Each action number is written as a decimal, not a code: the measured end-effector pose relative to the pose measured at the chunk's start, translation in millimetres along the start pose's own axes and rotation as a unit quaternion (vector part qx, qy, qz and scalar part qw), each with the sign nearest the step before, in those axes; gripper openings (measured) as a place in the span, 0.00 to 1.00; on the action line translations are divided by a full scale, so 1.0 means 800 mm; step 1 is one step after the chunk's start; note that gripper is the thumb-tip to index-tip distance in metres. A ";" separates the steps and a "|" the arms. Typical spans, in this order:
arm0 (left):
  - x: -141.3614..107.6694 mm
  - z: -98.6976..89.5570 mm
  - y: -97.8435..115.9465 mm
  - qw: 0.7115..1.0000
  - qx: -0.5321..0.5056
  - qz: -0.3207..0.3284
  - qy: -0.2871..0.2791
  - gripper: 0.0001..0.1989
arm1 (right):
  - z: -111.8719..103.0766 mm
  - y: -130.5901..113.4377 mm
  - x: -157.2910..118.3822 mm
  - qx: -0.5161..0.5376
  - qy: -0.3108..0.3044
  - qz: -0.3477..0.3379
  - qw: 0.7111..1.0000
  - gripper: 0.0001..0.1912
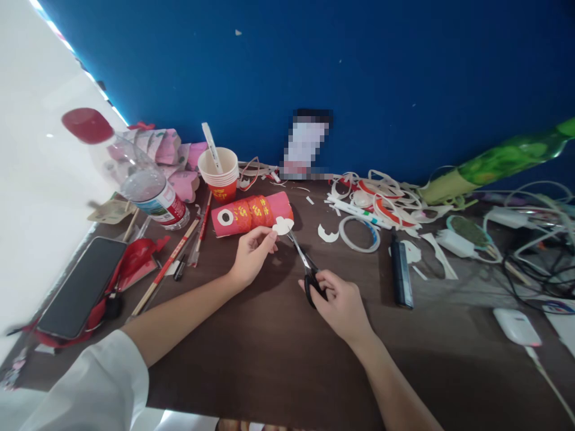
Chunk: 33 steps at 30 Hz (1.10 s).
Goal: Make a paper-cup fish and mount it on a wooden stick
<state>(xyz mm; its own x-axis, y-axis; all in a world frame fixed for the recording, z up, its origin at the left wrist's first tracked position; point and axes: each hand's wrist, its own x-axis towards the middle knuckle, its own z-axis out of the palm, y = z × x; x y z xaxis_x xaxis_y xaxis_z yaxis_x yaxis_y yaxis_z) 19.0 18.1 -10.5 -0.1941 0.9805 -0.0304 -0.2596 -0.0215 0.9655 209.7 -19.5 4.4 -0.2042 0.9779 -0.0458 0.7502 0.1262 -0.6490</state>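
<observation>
A small white paper cutout with a scalloped edge [283, 225] is pinched between the thumb and fingers of my left hand [252, 254]. My right hand [340, 302] grips black-handled scissors [300, 251], their blade tips at the cutout's right edge. Just behind the cutout lies a red and pink paper roll [251, 214] with yellow writing and a white ring with a dark centre on its left end. A curved white paper scrap [328, 233] lies right of the scissors.
Stacked paper cups [218, 170] holding a white marker and a plastic bottle [155, 197] stand at back left. A phone [83, 287] lies at left. Tape roll [359, 233], dark stick-shaped object [401, 272], paper strips [381, 200] and cables [539, 257] spread rightward. A blue panel [359, 78] rises behind.
</observation>
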 end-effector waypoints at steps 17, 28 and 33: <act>-0.001 -0.001 0.000 1.000 0.014 -0.005 -0.027 0.19 | 0.001 0.007 0.003 0.021 -0.031 -0.021 0.999 0.18; -0.004 -0.002 0.001 0.999 0.018 -0.010 -0.041 0.20 | -0.002 0.004 0.004 0.019 -0.041 -0.035 0.998 0.17; -0.005 -0.006 -0.001 0.998 0.005 -0.001 -0.069 0.16 | 0.000 0.007 0.004 0.059 -0.043 -0.024 0.997 0.18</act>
<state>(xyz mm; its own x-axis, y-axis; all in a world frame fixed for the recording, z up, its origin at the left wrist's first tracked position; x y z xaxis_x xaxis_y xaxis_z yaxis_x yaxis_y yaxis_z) 15.6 13.5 -12.0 -0.0617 0.9981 0.0031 -0.2498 -0.0184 0.9681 213.4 -15.7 0.5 -0.2956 0.9525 -0.0740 0.6595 0.1474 -0.7371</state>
